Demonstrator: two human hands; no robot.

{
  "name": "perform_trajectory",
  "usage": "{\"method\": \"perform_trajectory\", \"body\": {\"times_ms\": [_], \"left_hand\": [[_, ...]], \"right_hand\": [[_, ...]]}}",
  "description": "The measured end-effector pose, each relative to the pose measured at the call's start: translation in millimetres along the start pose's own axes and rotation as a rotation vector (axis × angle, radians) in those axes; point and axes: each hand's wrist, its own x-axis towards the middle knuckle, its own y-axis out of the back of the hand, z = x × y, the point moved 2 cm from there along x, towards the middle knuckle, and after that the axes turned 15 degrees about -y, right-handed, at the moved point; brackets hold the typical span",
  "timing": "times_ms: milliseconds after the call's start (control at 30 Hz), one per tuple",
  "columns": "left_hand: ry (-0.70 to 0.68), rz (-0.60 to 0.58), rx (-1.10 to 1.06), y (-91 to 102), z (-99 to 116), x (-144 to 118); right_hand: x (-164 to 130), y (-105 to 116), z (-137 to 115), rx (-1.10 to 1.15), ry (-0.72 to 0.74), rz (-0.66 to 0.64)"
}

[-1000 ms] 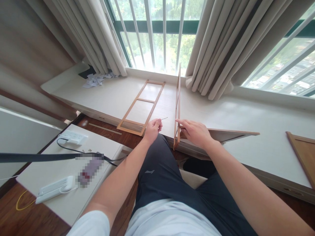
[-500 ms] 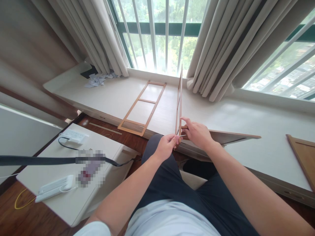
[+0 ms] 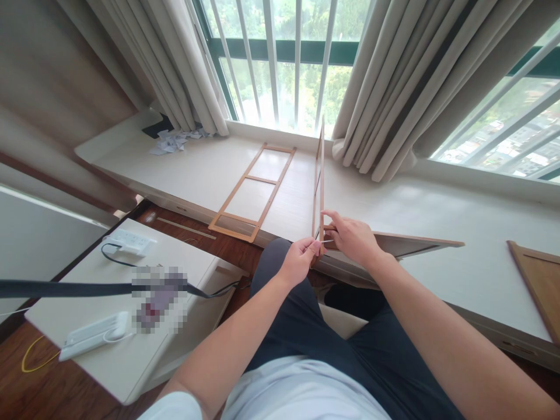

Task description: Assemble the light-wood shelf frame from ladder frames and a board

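Now that the thin grey metal rod point(image 3: 326, 241), pinched in the left hand point(image 3: 301, 258), has been brought to the upright brown wooden frame point(image 3: 322, 186) at the white window ledge's point(image 3: 481, 221) front edge, both hands are engaged there; right hand point(image 3: 355, 238) set against it, grip unclear.

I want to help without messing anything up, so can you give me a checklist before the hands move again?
1. Thin rod held: ok, pinched in the left hand.
2. Right hand at the upright frame: ok, fingers at its near end; how firm the hold is, I can't tell.
3. Rod's tip seated in a hole: cannot tell, too small and partly hidden.
4. Flat frame fully on the white bench: not ok, its near end sticks out past the front edge.
5. Paper scraps away from the hands: ok, they lie by the left curtain.
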Motion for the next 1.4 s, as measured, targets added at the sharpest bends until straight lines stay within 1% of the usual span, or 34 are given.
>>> {"method": "perform_trajectory", "body": {"times_ms": [233,400,467,567,667,733,800,900,1000,1067,1100,1167,1233,1300,1400], "left_hand": [[-0.012,-0.007,-0.003,1.2,-3.4,-4.0],[-0.022,0.001,0.079,4.5,-4.4,-6.7],[-0.069,0.039,0.127,7.6,-1.9,-8.7],[-0.137,0.132,0.178,14.3,1.7,-16.4],[-0.13,0.207,0.204,20.0,2.9,-29.8],[-0.102,0.229,0.214,20.7,4.2,-40.3],[-0.072,0.235,0.209,17.6,7.0,-50.6],[-0.035,0.24,0.172,5.7,14.2,-64.7],[-0.02,0.235,0.112,-12.5,22.6,-77.3],[-0.013,0.229,0.08,-25.6,26.9,-85.0],[-0.009,0.221,0.071,-32.0,28.3,-88.5],[0.005,0.176,0.055,-43.8,28.9,-94.6],[0.036,0.101,0.032,-53.9,26.5,-99.1],[0.084,0.008,0.01,-62.1,22.1,-102.2],[0.139,-0.123,0.01,-71.3,14.7,-105.5]], "right_hand": [[-0.2,0.2,2.0,0.03,0.054,-0.011],[-4.0,-0.1,1.9,0.037,0.043,0.046],[-6.0,0.2,1.8,0.05,0.066,0.068],[-10.2,2.9,3.5,0.083,0.119,0.123],[-15.9,7.0,7.6,0.115,0.133,0.168],[-21.2,9.4,10.1,0.138,0.133,0.181],[-29.1,11.1,11.8,0.179,0.137,0.21],[-49.7,9.9,13.8,0.311,0.131,0.291],[-80.7,0.3,17.0,0.529,0.081,0.351],[-103.5,-11.2,20.6,0.711,0.011,0.361],[-114.5,-18.2,22.2,0.788,-0.017,0.339],[-134.6,-33.8,24.1,0.904,-0.004,0.206],[-151.8,-48.6,26.5,0.997,-0.026,0.065],[-165.8,-60.5,29.4,1.098,-0.095,-0.048],[-179.7,-69.6,31.4,1.243,-0.167,-0.137]]}}
